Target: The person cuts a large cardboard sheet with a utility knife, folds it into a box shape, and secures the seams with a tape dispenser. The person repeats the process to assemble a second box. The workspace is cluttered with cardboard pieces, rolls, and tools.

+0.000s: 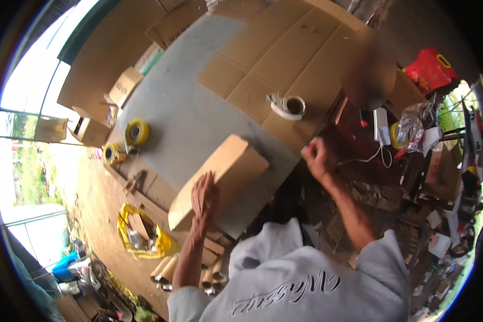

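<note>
A folded brown cardboard box (pixel 228 161) stands tilted at the near edge of the grey tabletop (pixel 177 91). My left hand (pixel 204 196) grips its upper side, fingers close together; the fingertips partly hide behind the board. To the right, off the table's edge, my right hand (pixel 319 161) is raised with its fingers pinched on a small red thing (pixel 305 152), whose kind is too small to make out. Beyond the hands, a roll of pale tape (pixel 287 107) lies on a flattened cardboard sheet (pixel 268 70).
Yellow tape rolls (pixel 137 132) sit at the table's left edge. Below them a yellow bag (pixel 145 233) with scraps is on the ground, beside cardboard tubes (pixel 166 268). A person (pixel 367 70), blurred, is at the far right, near a red bag (pixel 429 70) and a cluttered dark table.
</note>
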The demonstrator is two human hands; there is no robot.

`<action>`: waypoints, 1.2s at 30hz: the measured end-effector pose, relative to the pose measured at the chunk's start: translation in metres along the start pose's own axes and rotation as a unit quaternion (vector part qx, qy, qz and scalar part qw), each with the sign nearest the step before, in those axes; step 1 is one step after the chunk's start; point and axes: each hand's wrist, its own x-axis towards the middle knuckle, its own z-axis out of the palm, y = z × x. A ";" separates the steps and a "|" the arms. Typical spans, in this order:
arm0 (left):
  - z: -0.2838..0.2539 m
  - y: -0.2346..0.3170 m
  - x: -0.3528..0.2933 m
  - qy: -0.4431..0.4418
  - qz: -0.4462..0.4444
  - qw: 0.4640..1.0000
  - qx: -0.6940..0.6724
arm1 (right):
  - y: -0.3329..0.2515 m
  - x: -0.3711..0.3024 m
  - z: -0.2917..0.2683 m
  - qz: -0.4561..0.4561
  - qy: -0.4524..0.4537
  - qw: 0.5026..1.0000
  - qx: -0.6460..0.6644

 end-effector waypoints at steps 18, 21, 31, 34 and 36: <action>0.065 -0.115 -0.206 0.187 -0.426 0.797 -0.386 | 0.007 -0.050 0.143 0.077 -0.109 0.969 0.210; 0.059 -0.112 -0.197 0.190 -0.372 0.834 -0.361 | 0.061 -0.050 0.197 0.026 -0.157 0.964 0.214; -0.040 -0.133 -0.140 0.209 -0.361 0.866 -0.277 | -0.105 -0.006 0.094 0.013 -0.162 0.945 0.284; -0.062 -0.143 -0.111 0.102 -0.395 0.843 -0.350 | -0.112 0.003 0.100 0.009 -0.166 0.939 0.299; -0.081 -0.128 -0.085 0.023 -0.377 0.896 -0.234 | -0.112 0.000 0.106 -0.002 -0.143 0.951 0.274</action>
